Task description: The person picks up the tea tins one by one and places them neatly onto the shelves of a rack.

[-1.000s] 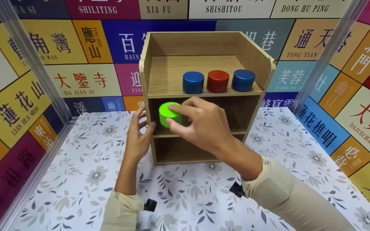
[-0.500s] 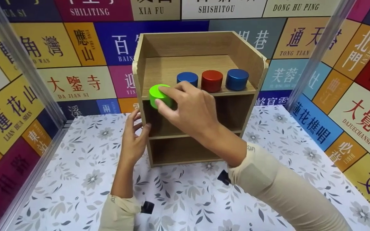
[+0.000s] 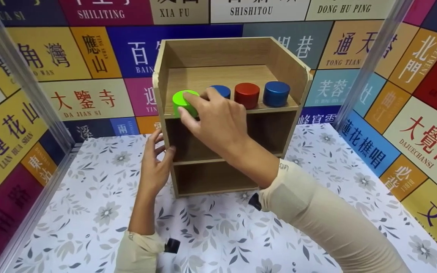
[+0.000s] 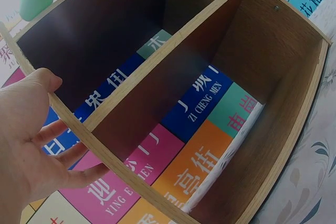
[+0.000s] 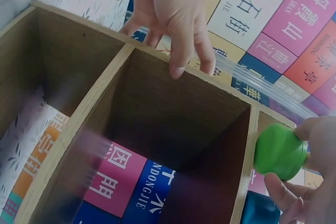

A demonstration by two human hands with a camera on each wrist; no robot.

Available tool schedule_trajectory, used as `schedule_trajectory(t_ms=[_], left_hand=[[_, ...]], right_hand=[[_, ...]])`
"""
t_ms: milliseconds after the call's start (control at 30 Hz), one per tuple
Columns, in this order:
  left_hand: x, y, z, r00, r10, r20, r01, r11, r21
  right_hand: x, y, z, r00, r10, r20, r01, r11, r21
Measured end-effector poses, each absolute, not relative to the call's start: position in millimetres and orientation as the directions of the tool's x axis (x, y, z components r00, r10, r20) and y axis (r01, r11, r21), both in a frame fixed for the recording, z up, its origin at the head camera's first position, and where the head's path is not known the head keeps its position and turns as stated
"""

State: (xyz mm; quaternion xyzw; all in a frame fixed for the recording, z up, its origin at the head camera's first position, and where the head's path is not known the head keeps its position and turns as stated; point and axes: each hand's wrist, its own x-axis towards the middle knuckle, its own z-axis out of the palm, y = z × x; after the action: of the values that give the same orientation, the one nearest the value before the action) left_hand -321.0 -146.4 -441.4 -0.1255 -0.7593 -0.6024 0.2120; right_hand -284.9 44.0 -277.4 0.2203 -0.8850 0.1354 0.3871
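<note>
A wooden shelf (image 3: 228, 161) with an open top deck and two compartments below stands upright. My right hand (image 3: 222, 125) pinches a bright green cylinder (image 3: 182, 101) between thumb and fingers at the left front of the top deck. In the right wrist view the green cylinder (image 5: 281, 151) is level with that deck, beside a blue cylinder. To its right sit a blue cylinder (image 3: 220, 91), partly hidden by my hand, a red cylinder (image 3: 247, 95) and another blue cylinder (image 3: 276, 93). My left hand (image 3: 156, 165) grips the shelf's left side panel, thumb on the front edge, fingers along the outside.
A white tabletop (image 3: 104, 227) with grey flowers and leaves lies under the shelf. Walls of coloured Chinese place-name signs (image 3: 85, 99) rise behind and at both sides. Clear corner posts (image 3: 38, 83) stand left and right. A small black device (image 3: 172, 245) sits at each wrist.
My right hand has lifted the green cylinder from in front of the middle compartment up to the top deck's left front. The left hand stays on the side panel; the head view has shifted slightly.
</note>
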Motion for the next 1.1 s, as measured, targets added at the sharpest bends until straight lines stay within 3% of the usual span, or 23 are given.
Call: schedule_trajectory(t_ms=[900,1000,1100], left_hand=[[-321,-144,-441,-0.857,-0.058,0.512,0.491,0.211,0.846],[-321,-145,-442,-0.858,-0.068,0.510,0.486,0.216,0.847],[-319,-145,-444,-0.860,-0.076,0.505,0.480,0.215,0.850]], right_hand=[[-301,36,-276,-0.595,-0.312,0.741,-0.445,0.895,0.020],[-297,36,-275,-0.561,-0.333,0.758,-0.453,0.890,0.056],[-285,38,-271,-0.453,-0.364,0.814,-0.449,0.882,0.145]])
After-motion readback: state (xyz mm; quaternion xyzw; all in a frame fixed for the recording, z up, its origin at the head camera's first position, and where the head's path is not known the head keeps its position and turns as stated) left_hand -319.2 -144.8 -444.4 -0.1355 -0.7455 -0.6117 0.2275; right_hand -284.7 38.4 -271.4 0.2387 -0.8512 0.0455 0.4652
